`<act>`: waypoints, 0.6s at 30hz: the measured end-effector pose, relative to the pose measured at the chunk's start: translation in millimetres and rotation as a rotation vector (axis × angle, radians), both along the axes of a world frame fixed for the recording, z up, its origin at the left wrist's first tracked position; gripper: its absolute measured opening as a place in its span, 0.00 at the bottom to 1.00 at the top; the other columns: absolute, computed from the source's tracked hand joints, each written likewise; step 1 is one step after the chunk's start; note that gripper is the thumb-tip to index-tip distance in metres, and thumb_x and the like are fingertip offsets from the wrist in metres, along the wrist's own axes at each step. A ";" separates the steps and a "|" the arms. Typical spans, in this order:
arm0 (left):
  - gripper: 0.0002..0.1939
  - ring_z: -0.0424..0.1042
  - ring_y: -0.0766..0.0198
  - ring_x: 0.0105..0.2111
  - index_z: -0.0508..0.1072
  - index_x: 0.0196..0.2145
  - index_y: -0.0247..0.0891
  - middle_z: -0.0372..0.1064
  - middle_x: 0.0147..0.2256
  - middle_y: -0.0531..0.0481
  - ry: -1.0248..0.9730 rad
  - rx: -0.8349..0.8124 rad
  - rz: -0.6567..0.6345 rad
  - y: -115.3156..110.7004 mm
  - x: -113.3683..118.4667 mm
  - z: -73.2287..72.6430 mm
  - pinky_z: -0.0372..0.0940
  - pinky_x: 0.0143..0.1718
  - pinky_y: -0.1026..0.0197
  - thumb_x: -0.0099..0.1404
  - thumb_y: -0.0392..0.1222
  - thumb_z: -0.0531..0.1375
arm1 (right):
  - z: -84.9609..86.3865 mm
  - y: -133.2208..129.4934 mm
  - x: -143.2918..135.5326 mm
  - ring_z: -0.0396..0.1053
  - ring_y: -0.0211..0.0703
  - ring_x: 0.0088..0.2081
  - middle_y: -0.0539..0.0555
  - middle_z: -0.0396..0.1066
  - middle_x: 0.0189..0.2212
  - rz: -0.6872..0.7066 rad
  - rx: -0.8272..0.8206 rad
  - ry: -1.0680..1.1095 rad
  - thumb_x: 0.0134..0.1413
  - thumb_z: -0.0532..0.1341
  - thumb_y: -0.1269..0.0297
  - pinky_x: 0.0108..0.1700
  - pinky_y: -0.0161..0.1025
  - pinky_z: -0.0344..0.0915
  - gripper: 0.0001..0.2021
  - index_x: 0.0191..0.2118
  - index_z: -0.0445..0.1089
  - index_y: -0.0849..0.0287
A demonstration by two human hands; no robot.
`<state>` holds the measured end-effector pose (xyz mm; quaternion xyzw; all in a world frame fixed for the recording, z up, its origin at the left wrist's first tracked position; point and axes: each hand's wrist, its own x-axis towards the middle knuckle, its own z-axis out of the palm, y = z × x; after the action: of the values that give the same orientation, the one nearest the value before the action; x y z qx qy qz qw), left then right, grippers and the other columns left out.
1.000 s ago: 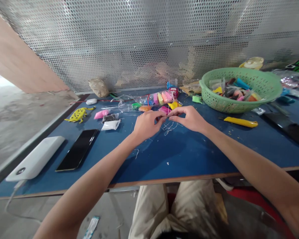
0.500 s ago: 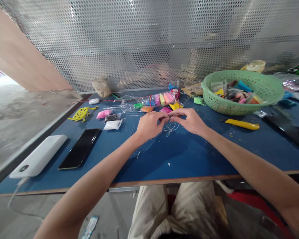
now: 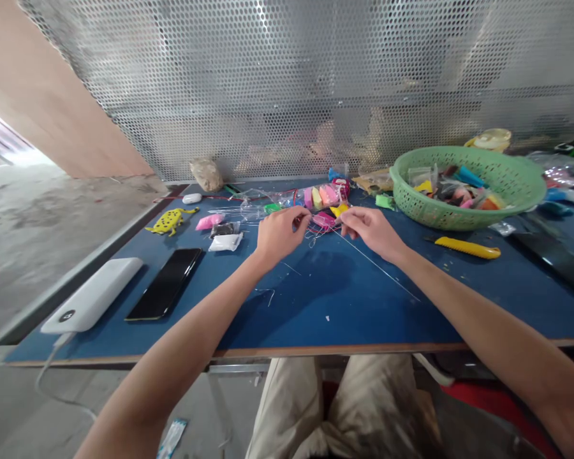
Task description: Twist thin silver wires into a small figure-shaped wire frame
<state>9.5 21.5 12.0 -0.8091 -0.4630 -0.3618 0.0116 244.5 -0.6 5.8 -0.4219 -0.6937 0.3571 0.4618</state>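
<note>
My left hand [image 3: 283, 234] is closed in a pinch at the middle of the table, a thin silvery wire [image 3: 375, 264] at its fingertips. That wire slants down to the right, passing just under my right hand [image 3: 370, 233]. The right fingers are pinched together a short way off; what lies between them is too small to make out. Thin wire loops [image 3: 316, 237] hang or lie below the left fingertips. Just behind the hands are a pink packet [image 3: 324, 220] and a yellow packet [image 3: 339, 210], the latter partly covered by the right fingertips.
A green basket [image 3: 459, 220] of packets stands at right, near a yellow cutter [image 3: 467, 247]. Leftward lie a phone [image 3: 165, 284], a white power bank [image 3: 93, 294], a spotted yellow toy [image 3: 167, 222] and a white packet [image 3: 226, 242]. A perforated metal panel [image 3: 277, 76] rises behind.
My hands, together before, have drawn apart, the right one moving right. The long slanting wire now shows below the right hand. The whole view has shifted slightly.
</note>
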 end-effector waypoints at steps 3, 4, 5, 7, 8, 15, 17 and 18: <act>0.10 0.73 0.62 0.33 0.77 0.40 0.44 0.78 0.34 0.51 -0.018 0.040 0.012 1.1 -4.3 3.1 0.61 0.33 0.60 0.70 0.45 0.57 | 0.5 -3.0 -2.2 0.64 0.38 0.24 0.54 0.76 0.26 0.181 -0.152 -0.045 0.61 0.61 0.47 0.28 0.39 0.61 0.18 0.34 0.77 0.57; 0.10 0.73 0.62 0.34 0.77 0.40 0.44 0.77 0.34 0.50 -0.024 0.047 0.008 1.5 -5.1 3.6 0.62 0.34 0.61 0.70 0.45 0.57 | 0.5 -4.2 -3.0 0.64 0.38 0.24 0.54 0.76 0.26 0.232 -0.193 -0.058 0.60 0.62 0.47 0.27 0.39 0.61 0.18 0.34 0.78 0.57; 0.10 0.73 0.63 0.34 0.77 0.40 0.43 0.77 0.34 0.50 -0.037 0.047 -0.004 2.0 -5.6 3.8 0.63 0.34 0.61 0.70 0.45 0.57 | 0.2 -5.1 -3.8 0.64 0.37 0.23 0.54 0.76 0.25 0.266 -0.225 -0.067 0.59 0.63 0.48 0.27 0.39 0.61 0.17 0.34 0.78 0.58; 0.10 0.73 0.64 0.34 0.77 0.39 0.42 0.77 0.35 0.50 -0.091 0.015 -0.061 4.0 -5.8 3.3 0.65 0.35 0.62 0.70 0.45 0.57 | -0.9 -5.9 -4.9 0.63 0.36 0.23 0.53 0.75 0.24 0.279 -0.256 -0.074 0.56 0.65 0.51 0.27 0.38 0.61 0.15 0.33 0.77 0.58; 0.10 0.73 0.65 0.34 0.77 0.39 0.41 0.76 0.34 0.50 -0.138 -0.021 -0.102 5.4 -5.6 2.4 0.67 0.35 0.63 0.70 0.45 0.57 | -1.6 -5.7 -5.1 0.63 0.36 0.23 0.53 0.75 0.24 0.268 -0.260 -0.072 0.55 0.66 0.52 0.27 0.38 0.61 0.13 0.33 0.77 0.59; 0.11 0.72 0.64 0.35 0.74 0.40 0.37 0.69 0.33 0.48 -0.682 -0.549 -0.348 14.6 -0.9 -8.9 0.75 0.30 0.63 0.67 0.48 0.60 | -1.7 -4.2 -0.5 0.64 0.37 0.22 0.51 0.70 0.22 0.001 -0.068 -0.160 0.61 0.60 0.53 0.27 0.38 0.60 0.14 0.34 0.75 0.58; 0.11 0.70 0.65 0.34 0.74 0.39 0.37 0.67 0.32 0.49 -0.746 -0.630 -0.373 15.2 -0.2 -10.6 0.76 0.31 0.62 0.66 0.48 0.62 | 0.2 -5.4 2.0 0.64 0.39 0.23 0.51 0.70 0.21 -0.125 0.072 -0.274 0.63 0.59 0.52 0.28 0.39 0.59 0.15 0.32 0.74 0.57; 0.11 0.69 0.66 0.33 0.74 0.39 0.37 0.66 0.32 0.49 -0.766 -0.660 -0.382 15.3 -0.1 -10.9 0.76 0.32 0.61 0.65 0.48 0.63 | 1.0 -5.8 3.4 0.64 0.39 0.23 0.51 0.70 0.21 -0.185 0.138 -0.337 0.63 0.58 0.52 0.29 0.39 0.58 0.16 0.31 0.74 0.57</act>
<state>9.4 36.9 1.1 -0.6495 -0.3680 -0.4620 -0.4789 247.9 -6.4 6.8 -0.5049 -0.7424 0.1891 0.3978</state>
